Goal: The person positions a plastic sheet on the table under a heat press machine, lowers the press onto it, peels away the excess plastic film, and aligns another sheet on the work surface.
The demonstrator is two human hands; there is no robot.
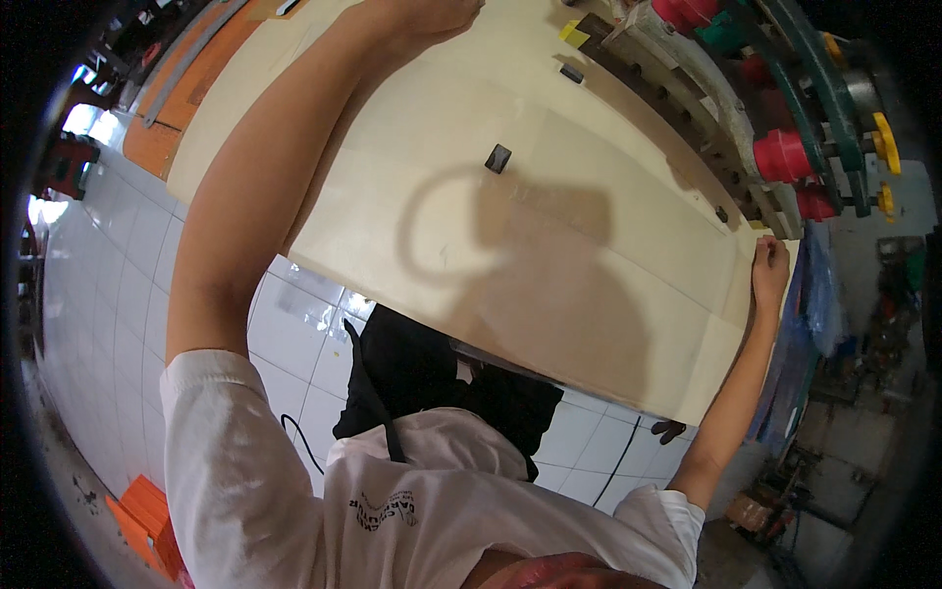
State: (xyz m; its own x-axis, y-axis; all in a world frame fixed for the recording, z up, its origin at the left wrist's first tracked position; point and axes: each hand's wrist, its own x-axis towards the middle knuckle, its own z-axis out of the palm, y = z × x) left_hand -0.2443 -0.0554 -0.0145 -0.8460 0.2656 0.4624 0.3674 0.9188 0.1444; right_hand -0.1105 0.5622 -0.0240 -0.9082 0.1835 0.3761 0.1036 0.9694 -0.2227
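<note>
A large pale cream sheet (373, 196) covers the work table in front of me, and my shadow falls across it. My left arm stretches over it to the far side, where my left hand (432, 18) is partly cut off by the upper rim; its fingers look curled, and what they hold, if anything, is hidden. At the sheet's right end my right hand (771, 263) is closed, fingers bent, just below the end of a long dark bar (726, 177). Whether it pinches the sheet's edge I cannot tell. A small black block (498, 158) lies on the sheet between my arms.
Clamps with red parts (782, 155) and yellow handles (886, 147) stand along the far right. Another small black piece (571, 74) lies near the bar. An orange board (147, 147) with a metal strip is at the far left. An orange object (147, 525) sits on the tiled floor.
</note>
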